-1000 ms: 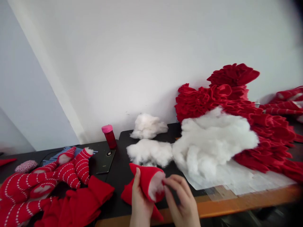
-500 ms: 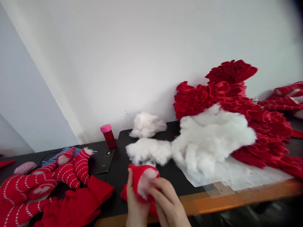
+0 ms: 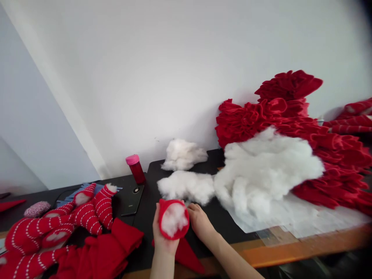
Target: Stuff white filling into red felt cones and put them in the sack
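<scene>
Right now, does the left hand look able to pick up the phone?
Probably not: the left hand holds the red pouch, though only bare table lies between it and the phone.

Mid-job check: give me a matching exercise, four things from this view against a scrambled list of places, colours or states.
1. Red felt pouch
2. Smartphone
3. Lidded bottle
4. Largest stuffing heap

A. Pink on top, red below
B. White, partly over a white sheet
C. Held in the left hand
D. Dark, lying flat

Pairs: 1-C, 2-D, 3-A, 4-B
</scene>
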{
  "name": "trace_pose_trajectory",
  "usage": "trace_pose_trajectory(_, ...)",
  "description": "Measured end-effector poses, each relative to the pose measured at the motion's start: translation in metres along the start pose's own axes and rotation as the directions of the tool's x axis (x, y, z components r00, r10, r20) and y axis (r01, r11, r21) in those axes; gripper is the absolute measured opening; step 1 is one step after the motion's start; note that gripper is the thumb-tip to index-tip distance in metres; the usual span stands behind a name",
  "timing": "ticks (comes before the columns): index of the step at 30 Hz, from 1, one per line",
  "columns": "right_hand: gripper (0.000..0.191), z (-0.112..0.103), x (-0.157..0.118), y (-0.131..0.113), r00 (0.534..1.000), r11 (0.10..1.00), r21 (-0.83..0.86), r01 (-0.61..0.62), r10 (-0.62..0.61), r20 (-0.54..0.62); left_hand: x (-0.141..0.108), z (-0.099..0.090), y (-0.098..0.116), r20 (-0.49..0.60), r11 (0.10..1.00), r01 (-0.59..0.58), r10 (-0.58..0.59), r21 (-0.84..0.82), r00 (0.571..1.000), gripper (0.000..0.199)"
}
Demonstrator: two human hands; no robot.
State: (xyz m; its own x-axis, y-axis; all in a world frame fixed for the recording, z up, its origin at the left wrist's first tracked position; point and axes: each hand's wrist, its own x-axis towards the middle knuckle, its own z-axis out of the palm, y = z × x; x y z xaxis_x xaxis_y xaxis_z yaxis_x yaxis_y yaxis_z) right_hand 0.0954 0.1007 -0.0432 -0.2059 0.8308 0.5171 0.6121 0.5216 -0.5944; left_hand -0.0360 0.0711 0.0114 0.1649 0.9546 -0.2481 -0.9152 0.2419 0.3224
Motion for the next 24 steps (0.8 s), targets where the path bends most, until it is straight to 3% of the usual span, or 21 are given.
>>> trace_pose_trajectory(5, 0.020, -0.007, -0.006, 0.008, 0.983, 0.960, 0.221, -0.173, 0.182, -0.021, 0.025, -0.006, -0.022, -0.044, 0.997, 0.032, -0.029, 0.068, 0.999, 0.036)
trace_pose_trajectory(10, 0.009, -0.016, -0.015, 0.008, 0.905, 0.785, 0.502, -0.363, 0.425, -0.010, 0.032, -0.008, -0.033, -0.126, 0.993, 0.033, -0.019, 0.114, 0.992, 0.025)
trace_pose_trajectory(14, 0.028, -0.049, -0.026, 0.001, 0.861, 0.636, 0.693, -0.340, 0.507, -0.043, 0.033, -0.005, -0.033, -0.124, 0.992, 0.024, -0.009, 0.122, 0.992, 0.020)
trace_pose_trajectory(17, 0.029, -0.075, -0.037, -0.015, 0.886, 0.594, 0.750, -0.293, 0.463, -0.021, 0.032, -0.002, -0.034, -0.090, 0.991, 0.044, -0.032, 0.127, 0.995, 0.026)
trace_pose_trajectory(19, 0.020, -0.080, -0.042, -0.029, 0.918, 0.679, 0.688, -0.258, 0.393, -0.044, 0.028, 0.002, -0.037, -0.057, 0.991, 0.046, -0.039, 0.127, 0.998, 0.029)
trace_pose_trajectory(22, 0.009, -0.066, -0.045, -0.043, 0.933, 0.920, 0.364, -0.148, 0.252, -0.257, 0.019, 0.008, -0.044, -0.014, 0.993, 0.032, -0.031, 0.114, 0.999, 0.031)
trace_pose_trajectory(24, 0.016, -0.052, -0.043, -0.047, 0.921, 0.991, 0.126, -0.043, 0.088, -0.379, 0.011, 0.011, -0.048, 0.003, 0.993, 0.029, -0.030, 0.111, 1.000, 0.031)
